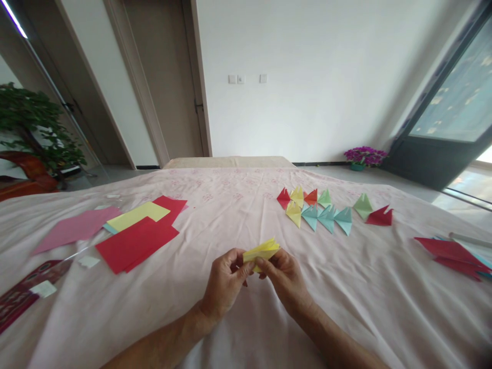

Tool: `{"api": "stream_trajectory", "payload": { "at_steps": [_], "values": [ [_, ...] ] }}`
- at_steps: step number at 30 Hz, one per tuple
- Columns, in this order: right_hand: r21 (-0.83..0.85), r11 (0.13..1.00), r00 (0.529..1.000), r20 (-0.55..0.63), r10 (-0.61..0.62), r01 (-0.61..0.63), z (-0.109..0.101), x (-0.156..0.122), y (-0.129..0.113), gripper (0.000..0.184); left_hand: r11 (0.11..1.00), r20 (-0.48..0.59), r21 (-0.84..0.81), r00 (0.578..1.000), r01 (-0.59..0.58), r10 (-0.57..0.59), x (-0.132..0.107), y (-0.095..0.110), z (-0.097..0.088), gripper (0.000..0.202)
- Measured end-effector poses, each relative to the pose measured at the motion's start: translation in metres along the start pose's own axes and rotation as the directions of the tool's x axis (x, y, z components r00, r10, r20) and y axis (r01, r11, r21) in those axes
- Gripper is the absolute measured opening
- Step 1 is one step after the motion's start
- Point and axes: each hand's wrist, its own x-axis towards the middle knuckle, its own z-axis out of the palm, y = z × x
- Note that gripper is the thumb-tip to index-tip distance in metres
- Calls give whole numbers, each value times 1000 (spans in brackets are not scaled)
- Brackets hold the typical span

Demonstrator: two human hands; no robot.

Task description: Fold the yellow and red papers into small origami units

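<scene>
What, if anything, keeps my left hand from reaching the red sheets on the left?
Probably yes, reachable: only bare cloth lies between the left hand and the red sheets, but that hand pinches the yellow folded paper.

yellow folded piece [261, 251] matt paper; sheets [136, 233] smooth matt paper; pink cover [238, 205] soft wrinkled cloth

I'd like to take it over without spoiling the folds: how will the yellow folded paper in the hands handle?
Probably very light: the left hand and right hand hold the yellow folded paper by fingertips alone. Its layers fan apart at the free end, so it may spring open if released. Thin paper, so a firm squeeze would likely crease it.
</scene>
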Motion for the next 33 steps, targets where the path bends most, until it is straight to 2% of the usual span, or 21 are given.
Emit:
{"api": "stream_trajectory", "payload": {
  "at_steps": [5, 9, 15, 20, 26, 30, 33],
  "values": [
    [86, 996, 1000, 6, -10, 10, 0, 1, -5, 23, 998, 18, 60, 999, 26, -27, 3, 1, -5, 28],
    [95, 995, 999, -48, -9, 13, -3, 2, -6, 22, 998, 36, 39, 998, 53, -54, 3, -2, -5, 30],
    [88, 996, 994, -111, 15, -6, -5, 1, -5, 26, 998, -8, 69, 1000, -6, 6, 1, 1, -1, 35],
    [-13, 999, 992, -119, -38, 37, -6, 2, -5, 30, 997, -24, 77, 1000, -12, 14, 4, 3, -2, 35],
    [-190, 978, 986, -125, -113, 88, -8, -2, -7, 30, 995, 85, -96, 996, 35, -27, 7, -2, 0, 37],
    [-314, 939, 981, -88, -175, 139, -7, -6, -11, 25, 996, 61, -91, 998, 19, -14, 6, -2, -1, 37],
    [-338, 930, 975, -112, -191, 143, -7, -7, -15, 26, 999, 60, -53, 998, 4, -1, 6, -1, -4, 37]
  ]
}}
